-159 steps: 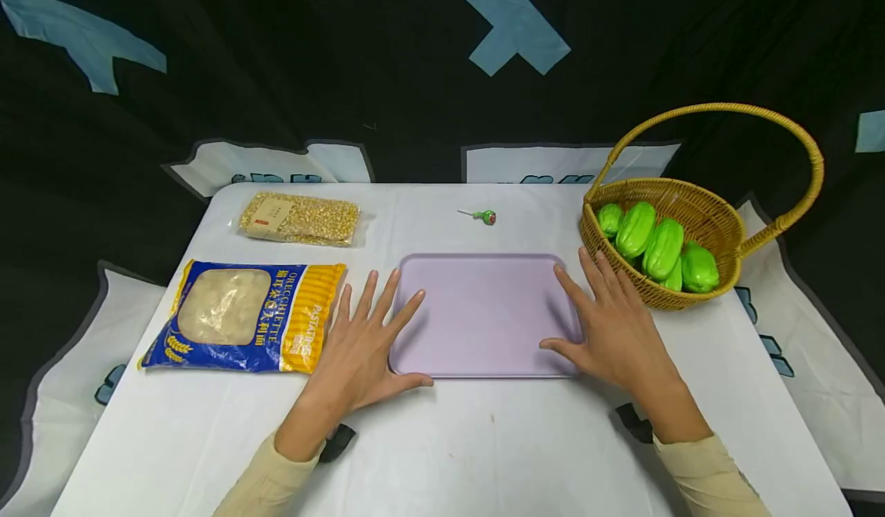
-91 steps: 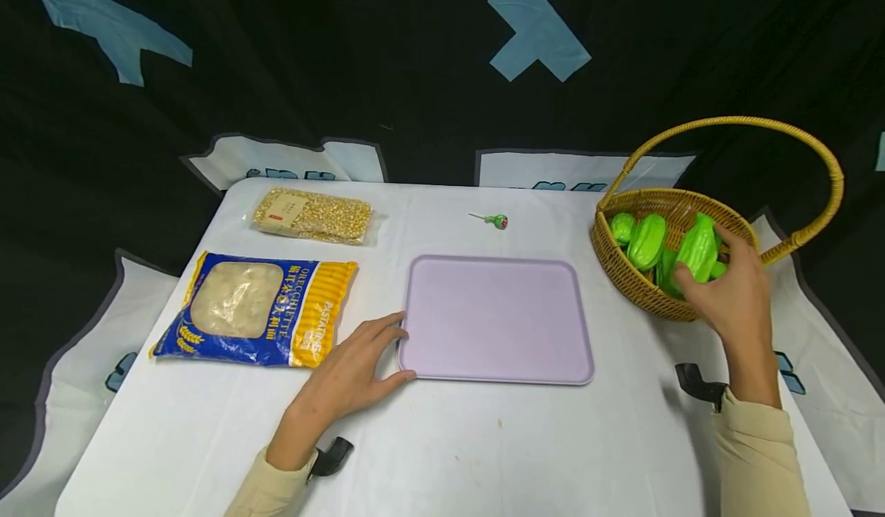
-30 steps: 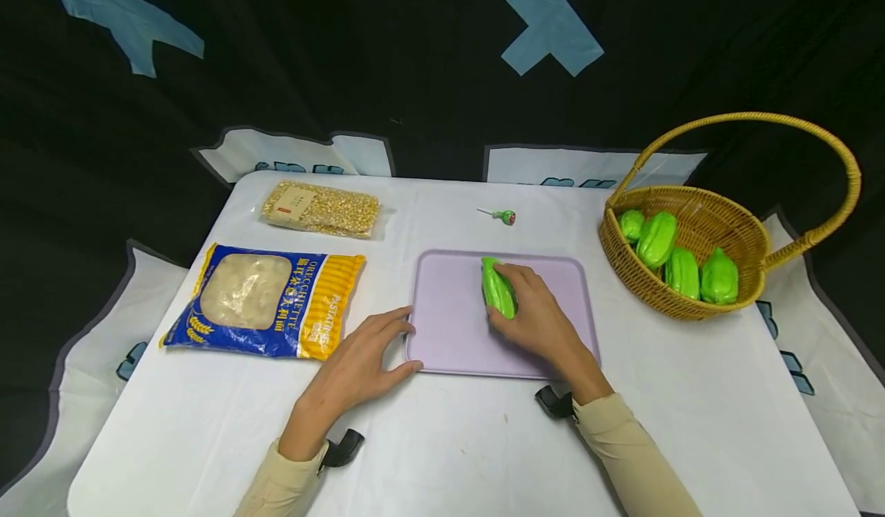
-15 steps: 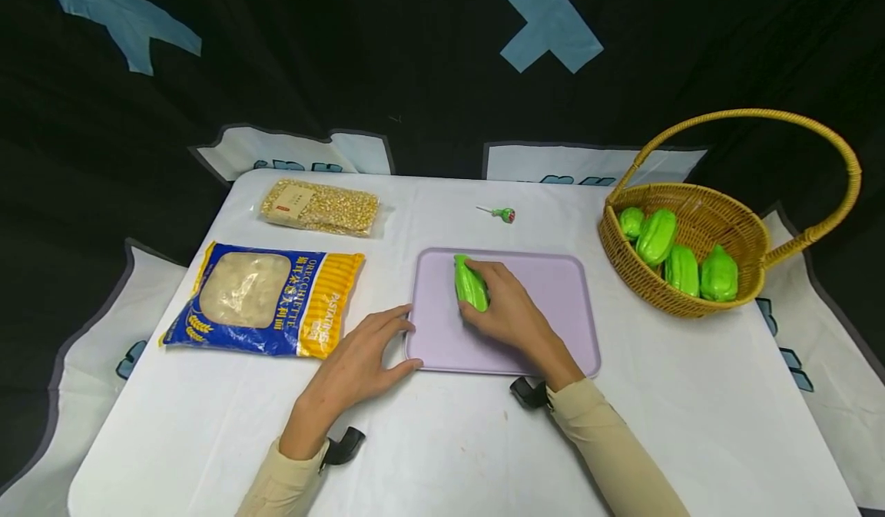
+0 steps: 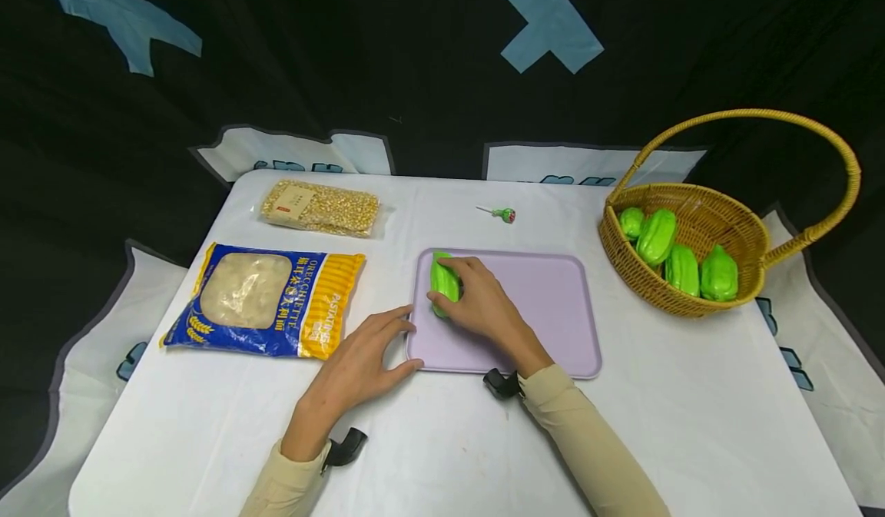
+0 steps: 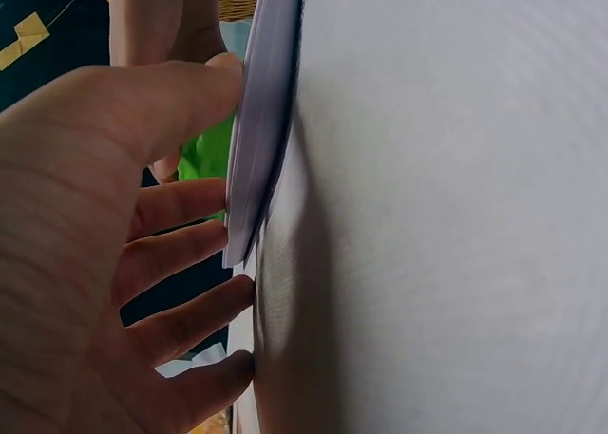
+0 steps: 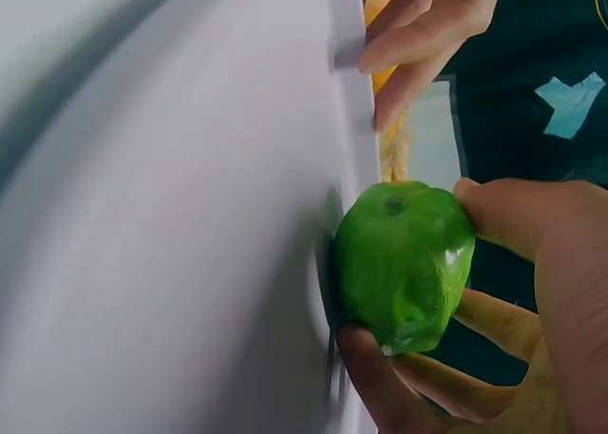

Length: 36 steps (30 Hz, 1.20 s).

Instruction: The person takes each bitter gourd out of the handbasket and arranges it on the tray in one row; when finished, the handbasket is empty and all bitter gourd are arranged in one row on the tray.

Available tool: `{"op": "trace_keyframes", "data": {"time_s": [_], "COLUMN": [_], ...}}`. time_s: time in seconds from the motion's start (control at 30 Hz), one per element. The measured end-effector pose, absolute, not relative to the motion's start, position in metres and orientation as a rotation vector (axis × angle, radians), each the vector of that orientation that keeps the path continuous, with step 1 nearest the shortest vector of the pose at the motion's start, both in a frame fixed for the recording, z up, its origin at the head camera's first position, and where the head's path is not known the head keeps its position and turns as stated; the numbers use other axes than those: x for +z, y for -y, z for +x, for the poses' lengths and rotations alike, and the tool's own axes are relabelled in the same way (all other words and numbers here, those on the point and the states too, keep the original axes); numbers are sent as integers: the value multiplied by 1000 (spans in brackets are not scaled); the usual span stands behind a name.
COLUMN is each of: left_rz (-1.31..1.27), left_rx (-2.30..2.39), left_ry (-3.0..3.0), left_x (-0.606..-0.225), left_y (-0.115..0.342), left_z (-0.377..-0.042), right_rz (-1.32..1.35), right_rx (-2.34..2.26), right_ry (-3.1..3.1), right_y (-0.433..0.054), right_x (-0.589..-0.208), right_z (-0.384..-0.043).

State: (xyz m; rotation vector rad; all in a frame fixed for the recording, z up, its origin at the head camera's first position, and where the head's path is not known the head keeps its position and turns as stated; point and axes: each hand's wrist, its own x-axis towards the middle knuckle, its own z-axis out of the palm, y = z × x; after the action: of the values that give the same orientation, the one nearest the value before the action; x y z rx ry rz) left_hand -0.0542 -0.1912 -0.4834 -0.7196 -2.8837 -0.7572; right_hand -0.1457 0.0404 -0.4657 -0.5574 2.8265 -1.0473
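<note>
In the head view my right hand (image 5: pixel 480 300) grips a glossy, ridged green fruit (image 5: pixel 444 280) over the left part of the lilac tray (image 5: pixel 546 313). Seen from the right wrist, thumb and fingers close around the fruit (image 7: pixel 404 263) from opposite sides, right at the tray surface (image 7: pixel 218 197). My left hand (image 5: pixel 359 359) rests at the tray's near left corner, thumb along the front edge and fingers by the left edge. The left wrist view shows its thumb and two fingertips touching the tray rim (image 6: pixel 258 121), the other fingers spread lower down.
A wicker basket (image 5: pixel 691 302) with a tall handle holds several similar green fruits (image 5: pixel 657 238) on the right. To the left lie a blue and yellow pasta bag (image 5: pixel 276 302) and a corn kernel packet (image 5: pixel 325 208). A lollipop (image 5: pixel 508 215) lies behind the tray.
My right hand has taken a green fruit out of the basket, carried it over the tray and moved it leftward. My left hand has settled at the tray's corner and stayed there.
</note>
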Motion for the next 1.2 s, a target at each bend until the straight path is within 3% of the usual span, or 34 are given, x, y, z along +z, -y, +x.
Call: {"op": "trace_keyframes", "data": {"time_s": [0.73, 1.2], "left_rz": [-729, -717], "left_rx": [-754, -749], "left_ry": [2859, 2878], "left_x": [-483, -484], "left_y": [190, 192], "left_z": [-56, -53], "right_rz": [-509, -492], "right_rx": [-1003, -1089], "right_ry": [-2826, -2865], "right_y": [-28, -65], "right_x": [-462, -452], "right_z": [-150, -155]}}
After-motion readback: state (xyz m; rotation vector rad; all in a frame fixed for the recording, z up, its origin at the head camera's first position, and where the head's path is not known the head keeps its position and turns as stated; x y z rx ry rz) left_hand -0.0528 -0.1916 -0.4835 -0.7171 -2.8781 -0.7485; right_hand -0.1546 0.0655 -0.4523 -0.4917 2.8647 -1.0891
